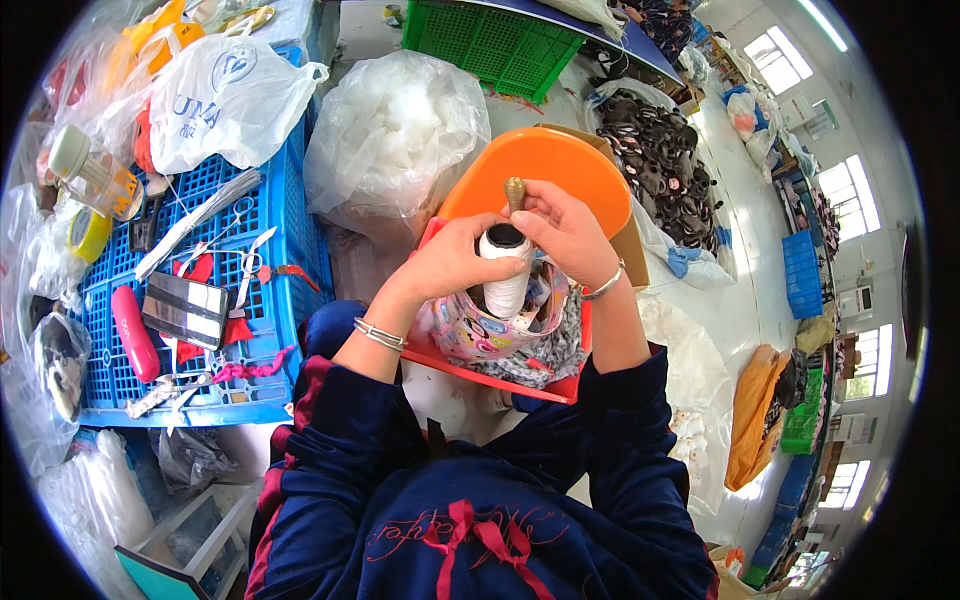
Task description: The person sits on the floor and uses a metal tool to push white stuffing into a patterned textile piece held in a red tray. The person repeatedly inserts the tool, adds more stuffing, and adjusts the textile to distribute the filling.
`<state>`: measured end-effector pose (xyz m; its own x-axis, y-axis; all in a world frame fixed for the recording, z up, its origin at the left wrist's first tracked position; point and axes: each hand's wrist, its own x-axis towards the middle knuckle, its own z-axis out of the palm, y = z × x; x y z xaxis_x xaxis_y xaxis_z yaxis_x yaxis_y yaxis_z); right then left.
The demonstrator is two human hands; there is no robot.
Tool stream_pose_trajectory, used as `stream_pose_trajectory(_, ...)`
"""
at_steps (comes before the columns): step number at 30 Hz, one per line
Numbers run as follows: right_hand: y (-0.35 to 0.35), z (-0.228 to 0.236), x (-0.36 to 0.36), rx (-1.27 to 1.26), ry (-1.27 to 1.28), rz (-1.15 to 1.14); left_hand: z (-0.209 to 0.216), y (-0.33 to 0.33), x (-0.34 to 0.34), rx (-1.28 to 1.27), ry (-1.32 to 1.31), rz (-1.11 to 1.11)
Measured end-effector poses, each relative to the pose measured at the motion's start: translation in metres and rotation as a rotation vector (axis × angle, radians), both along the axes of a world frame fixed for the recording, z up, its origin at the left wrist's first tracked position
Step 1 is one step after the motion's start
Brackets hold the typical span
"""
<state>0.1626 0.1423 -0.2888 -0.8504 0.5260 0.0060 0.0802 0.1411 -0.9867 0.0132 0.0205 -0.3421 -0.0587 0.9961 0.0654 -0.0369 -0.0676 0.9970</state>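
Note:
My left hand [455, 255] is closed around a cone of white thread [507, 290], its dark hollow top facing up. My right hand [565, 230] is closed beside it, thumb and fingers bent against a small brass-coloured handle [514, 193]. The lower end of that handle is hidden behind the fingers. Both hands are over a pink patterned fabric bag [465, 335] with items inside. The bag sits in a red plastic basket [545, 390] together with grey mottled fabric [540, 360].
An orange stool seat [540, 150] stands just beyond the basket. Ahead is a clear bag of white stuffing [400, 120]. At left a blue crate [105, 400] carries scissors [250, 265], a phone [186, 310] and tape [90, 234]. A sack of dark plush pieces [660, 160] lies far right.

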Motion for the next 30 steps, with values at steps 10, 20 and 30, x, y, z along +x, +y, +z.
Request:
stream_pose_trajectory(10,0.02,0.019,0.002,0.037,0.157,-0.446,-0.019,0.013,0.015,-0.071,-0.657,0.182)
stream_pose_trajectory(20,-0.019,0.008,-0.009,0.002,0.119,-0.302,-0.023,0.015,0.013,-0.107,-0.712,0.26)
stream_pose_trajectory(30,-0.02,0.0,-0.012,-0.013,0.006,-0.293,-0.027,0.014,0.02,-0.049,-0.652,0.229)
